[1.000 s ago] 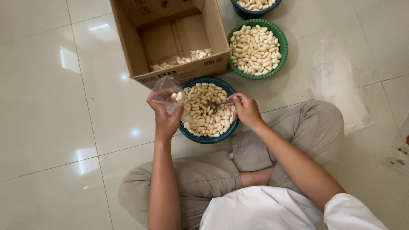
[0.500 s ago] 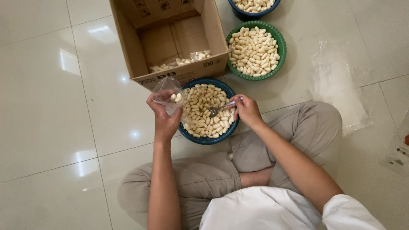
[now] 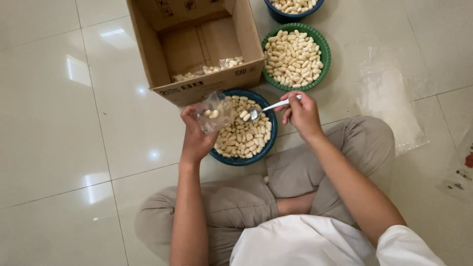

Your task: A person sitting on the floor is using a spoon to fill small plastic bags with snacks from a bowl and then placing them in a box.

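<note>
My left hand (image 3: 195, 136) holds a small clear plastic bag (image 3: 215, 112) with a few pale oval pieces in it, over the left rim of a blue bowl (image 3: 270, 138). The bowl is full of the same pale oval pieces (image 3: 244, 135). My right hand (image 3: 301, 113) grips the handle of a metal spoon (image 3: 268, 108). The spoon's scoop carries a couple of pieces and hovers above the bowl, just right of the bag's mouth.
An open cardboard box (image 3: 249, 47) stands behind the bowl, with filled clear bags (image 3: 209, 70) on its bottom. A green bowl (image 3: 324, 45) and another blue bowl (image 3: 276, 12), both full of pieces, sit at the back right. My crossed legs (image 3: 345, 148) lie below.
My right hand has lifted the spoon out of the pile with pieces on it and drawn back to the right. My left hand has shifted the bag rightward, toward the spoon.
</note>
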